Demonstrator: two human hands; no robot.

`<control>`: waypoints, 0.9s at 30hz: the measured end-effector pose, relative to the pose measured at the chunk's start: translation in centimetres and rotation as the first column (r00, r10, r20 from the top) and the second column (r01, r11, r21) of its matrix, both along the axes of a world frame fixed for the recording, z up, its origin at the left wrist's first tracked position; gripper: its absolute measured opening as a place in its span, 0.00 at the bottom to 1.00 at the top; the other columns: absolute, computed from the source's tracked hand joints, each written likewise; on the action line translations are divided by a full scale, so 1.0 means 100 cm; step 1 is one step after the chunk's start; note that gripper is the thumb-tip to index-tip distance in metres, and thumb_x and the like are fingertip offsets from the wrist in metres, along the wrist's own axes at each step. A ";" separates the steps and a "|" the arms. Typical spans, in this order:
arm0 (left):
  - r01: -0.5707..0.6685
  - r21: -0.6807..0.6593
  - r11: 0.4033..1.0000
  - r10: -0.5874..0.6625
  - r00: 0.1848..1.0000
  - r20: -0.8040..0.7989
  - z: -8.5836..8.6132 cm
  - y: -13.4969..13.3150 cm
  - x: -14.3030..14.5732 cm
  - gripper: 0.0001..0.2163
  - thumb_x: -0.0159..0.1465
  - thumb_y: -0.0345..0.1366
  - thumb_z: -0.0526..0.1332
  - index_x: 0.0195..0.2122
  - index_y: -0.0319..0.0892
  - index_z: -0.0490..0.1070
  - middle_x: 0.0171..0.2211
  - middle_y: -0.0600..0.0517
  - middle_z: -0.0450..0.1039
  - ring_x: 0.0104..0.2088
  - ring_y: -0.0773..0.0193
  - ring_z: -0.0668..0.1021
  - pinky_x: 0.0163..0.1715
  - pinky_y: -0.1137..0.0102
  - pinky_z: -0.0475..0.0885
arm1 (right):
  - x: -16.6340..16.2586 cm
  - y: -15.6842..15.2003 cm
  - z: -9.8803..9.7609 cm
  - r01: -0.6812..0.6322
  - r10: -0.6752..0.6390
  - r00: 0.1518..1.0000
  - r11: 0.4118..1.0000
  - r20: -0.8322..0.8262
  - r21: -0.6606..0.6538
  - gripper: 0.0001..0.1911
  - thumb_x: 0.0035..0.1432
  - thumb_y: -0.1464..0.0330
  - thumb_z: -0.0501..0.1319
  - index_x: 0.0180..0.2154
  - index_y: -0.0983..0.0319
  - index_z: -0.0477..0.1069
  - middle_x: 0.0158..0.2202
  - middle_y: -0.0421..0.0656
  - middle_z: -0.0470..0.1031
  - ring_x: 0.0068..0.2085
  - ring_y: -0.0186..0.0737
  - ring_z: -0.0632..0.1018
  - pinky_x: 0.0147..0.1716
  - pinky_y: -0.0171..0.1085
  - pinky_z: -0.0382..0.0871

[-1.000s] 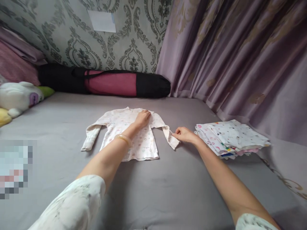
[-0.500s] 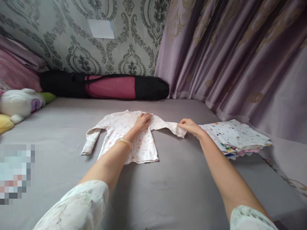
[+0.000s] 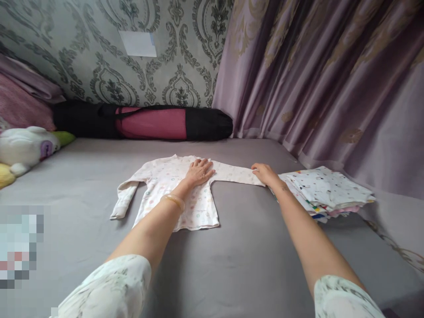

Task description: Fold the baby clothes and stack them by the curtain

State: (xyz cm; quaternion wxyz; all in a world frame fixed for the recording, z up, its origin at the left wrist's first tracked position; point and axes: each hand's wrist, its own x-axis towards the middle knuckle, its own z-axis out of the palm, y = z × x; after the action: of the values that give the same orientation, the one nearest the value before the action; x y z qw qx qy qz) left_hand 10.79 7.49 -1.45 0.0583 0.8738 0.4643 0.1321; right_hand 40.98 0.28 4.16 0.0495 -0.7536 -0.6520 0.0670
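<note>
A small white long-sleeved shirt (image 3: 200, 205) with a faint coloured print lies spread on the grey bed sheet (image 3: 245, 256). My left hand (image 3: 200, 171) rests flat on its upper right part by the shoulder, fingers spread. At the end of the right sleeve, my right hand (image 3: 266, 175) pinches the cuff; that sleeve lies straight out to the side. The left sleeve bends down toward me at the shirt's other side. My left forearm hides part of the shirt's body and hem.
Just right of my right hand is a stack of folded printed clothes (image 3: 331, 187). A long black and pink bag (image 3: 150, 123) lies along the wall. At the left sits a white plush toy (image 3: 24, 145). Purple curtains (image 3: 298, 79) hang at the right.
The right sleeve was crumpled and bent; now it is stretched straight. My right hand has moved slightly right with the cuff. My left hand has shifted a little right and lies flatter.
</note>
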 end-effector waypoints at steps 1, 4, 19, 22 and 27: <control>0.000 0.001 1.000 0.000 1.000 -0.008 0.000 0.000 0.000 0.26 0.69 0.55 0.47 0.64 0.52 0.62 0.67 0.49 0.58 0.62 0.46 0.62 0.59 0.52 0.59 | -0.005 -0.003 -0.003 0.014 -0.012 0.997 0.999 0.074 -0.029 0.15 0.65 0.72 0.54 0.50 0.59 0.73 0.51 0.50 0.75 0.50 0.46 0.75 0.48 0.40 0.64; 0.003 0.006 1.000 -0.002 1.000 -0.020 0.000 0.000 0.001 0.28 0.68 0.57 0.46 0.65 0.51 0.61 0.67 0.48 0.58 0.63 0.45 0.61 0.60 0.52 0.58 | -0.025 -0.010 -0.008 0.082 -0.066 0.961 0.995 0.269 -0.050 0.20 0.64 0.78 0.49 0.52 0.63 0.72 0.52 0.55 0.73 0.53 0.49 0.74 0.49 0.42 0.63; -0.002 -0.015 1.000 0.002 0.999 -0.035 -0.005 0.005 0.002 0.24 0.67 0.42 0.52 0.65 0.51 0.61 0.67 0.46 0.57 0.62 0.43 0.62 0.58 0.50 0.59 | -0.172 0.021 -0.032 -0.239 0.229 0.938 0.971 -0.260 -0.006 0.34 0.71 0.55 0.34 0.71 0.63 0.43 0.73 0.47 0.41 0.72 0.42 0.44 0.68 0.48 0.35; -0.013 -0.020 1.000 0.012 1.000 -0.027 -0.006 0.006 0.002 0.24 0.68 0.46 0.51 0.65 0.53 0.60 0.67 0.47 0.57 0.63 0.43 0.61 0.59 0.50 0.58 | -0.164 0.019 -0.037 -0.193 0.177 0.955 0.980 -0.239 -0.041 0.35 0.71 0.54 0.34 0.71 0.64 0.42 0.73 0.48 0.41 0.72 0.43 0.43 0.68 0.50 0.33; 0.009 -0.011 1.000 -0.009 1.000 -0.008 -0.007 0.006 0.003 0.30 0.67 0.58 0.48 0.65 0.49 0.60 0.68 0.44 0.56 0.64 0.41 0.60 0.60 0.48 0.56 | -0.127 0.004 -0.037 -0.086 0.072 0.988 0.991 -0.135 -0.098 0.35 0.70 0.52 0.36 0.71 0.63 0.44 0.73 0.48 0.39 0.72 0.50 0.41 0.67 0.58 0.31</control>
State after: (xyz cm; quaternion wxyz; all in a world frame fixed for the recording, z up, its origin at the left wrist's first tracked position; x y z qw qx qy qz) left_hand 11.13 8.12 -2.18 0.0619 0.8761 0.4614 0.1257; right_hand 28.24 0.69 0.49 0.0504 -0.7227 -0.6723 0.1522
